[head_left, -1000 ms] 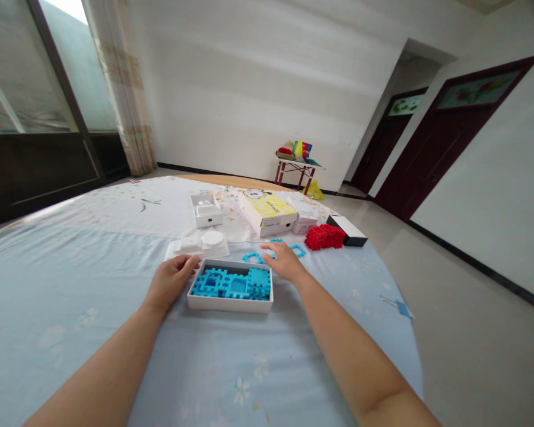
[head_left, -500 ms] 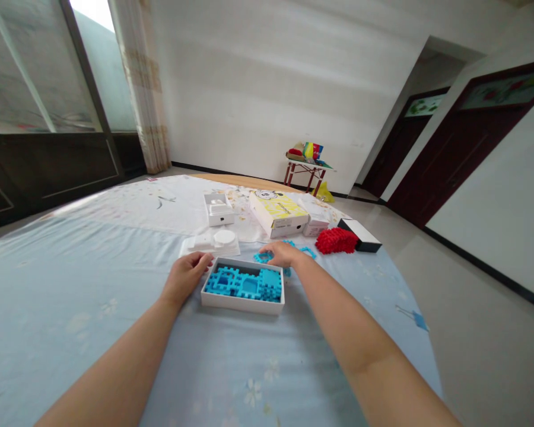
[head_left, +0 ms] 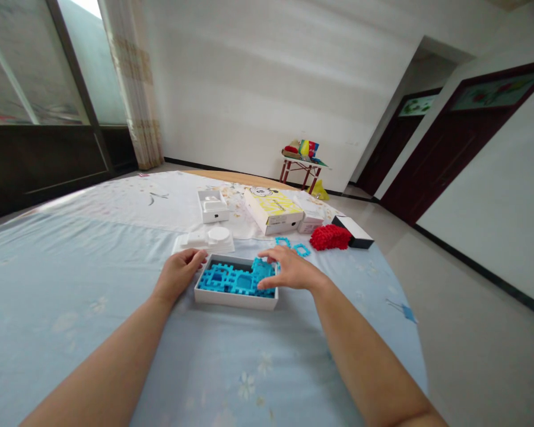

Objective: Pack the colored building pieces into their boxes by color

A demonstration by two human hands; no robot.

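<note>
Two hands; one white box holding blue pieces, uncountable; two loose blue frames; one red heap; one yellow-printed box; one curtain.

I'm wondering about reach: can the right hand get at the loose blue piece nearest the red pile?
Probably yes: the loose blue piece lies just beyond the right hand, with nothing visible between them, though the hand is at the blue pieces in the white box.

Bright-blue notched plastic tiles lie piled in an open white rectangular box; two blue notched plastic frames lie beyond.
</note>
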